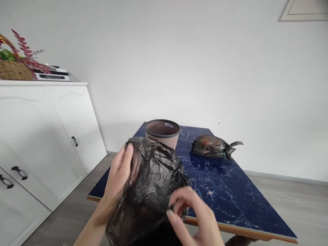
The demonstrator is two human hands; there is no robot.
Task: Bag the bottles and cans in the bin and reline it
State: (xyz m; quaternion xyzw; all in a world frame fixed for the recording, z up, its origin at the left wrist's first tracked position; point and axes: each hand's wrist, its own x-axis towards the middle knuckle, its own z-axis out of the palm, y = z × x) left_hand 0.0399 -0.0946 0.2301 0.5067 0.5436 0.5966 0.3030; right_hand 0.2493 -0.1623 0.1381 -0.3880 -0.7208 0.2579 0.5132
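Note:
A thin black plastic bag [156,177], crinkled and partly spread, hangs between my hands in front of the table. My left hand [119,171] grips its upper left side, with the thumb on the outside and the fingers hidden behind the film. Lower right, my right hand [194,213] pinches the film between thumb and fingertips. Behind the black bag stands a pinkish-brown trash can [162,133] with a dark rim and a slot in its wall; the bag hides its lower part. A knotted, filled black garbage bag [211,147] lies on its side to the right.
The blue marble-patterned table [225,191] has a wooden edge and stands near a white wall. A white cabinet [46,136] is at the left, bearing a wicker basket [15,70] of artificial plants and a white-and-black device [52,74].

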